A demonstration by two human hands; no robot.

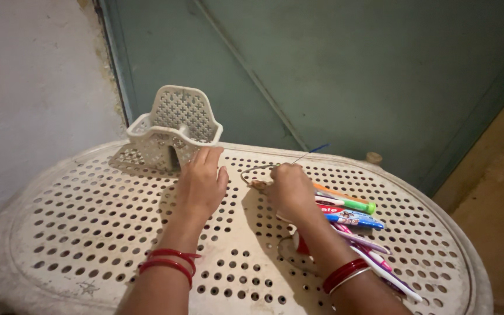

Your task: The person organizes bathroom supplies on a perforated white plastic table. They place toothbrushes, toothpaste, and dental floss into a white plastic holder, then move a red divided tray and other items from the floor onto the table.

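Observation:
My left hand point(200, 182) lies flat, fingers together, on a white perforated plastic lid point(88, 221), its fingertips close to a white lattice plastic holder point(173, 129) standing at the back. My right hand point(290, 189) is closed around a thin curved metal tongue cleaner point(251, 173) and a thin stick whose blue tip point(321, 147) points up to the right. Under and beside my right wrist lie several toothbrushes point(368, 248), a toothpaste tube point(354, 219) and an orange-and-green item point(351, 201). Red bangles ring both wrists.
The lid is oval with a raised rim and many round holes. Behind it stands a green metal door point(333, 70), with a rough whitish wall point(30, 76) at the left. A small round knob point(373, 157) shows past the lid's far edge. Bare brown floor point(497, 192) lies at the right.

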